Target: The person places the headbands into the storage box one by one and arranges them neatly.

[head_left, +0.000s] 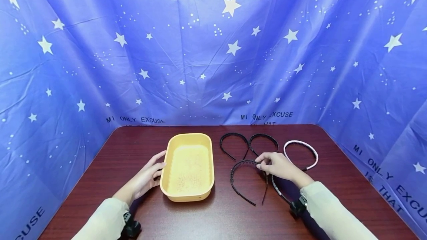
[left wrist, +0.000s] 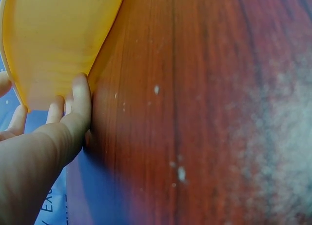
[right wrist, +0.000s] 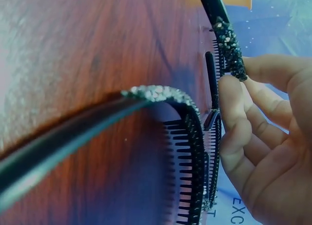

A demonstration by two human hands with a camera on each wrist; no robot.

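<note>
Head view: a person's two hands in pale sleeves (head_left: 333,210) reach in from the near edge. The left hand (head_left: 146,176) lies with extended fingers against the left wall of a yellow, rectangular plastic tub with rounded corners (head_left: 162,184). The right hand (head_left: 278,164), palm down, pinches the upper right of a black, toothed, arched headband (head_left: 238,163), just right of the tub; whether its ends touch the wood is unclear. The tabletop (head_left: 120,155) is dark reddish-brown wood grain, enclosed by blue cloth (head_left: 186,66) printed with white stars and black lettering. Two black looped headbands (head_left: 233,135) lie behind the right hand, a white-wrapped headband (head_left: 303,142) lies to its right, and a headband with a silvery section (head_left: 276,187) lies partly under the right forearm. The tub's inner floor shows faint reddish marks toward the near end.

Left wrist view: fingertips rest along the tub's yellow outer wall, low beside the wood, which carries small pale flecks.

Right wrist view: thumb and fingers pinch the black headband at a dark, glittering beaded stretch. Nearer the camera, the silvery headband shows sparkling beads and comb-like teeth; a corner of yellow appears at the top.
</note>
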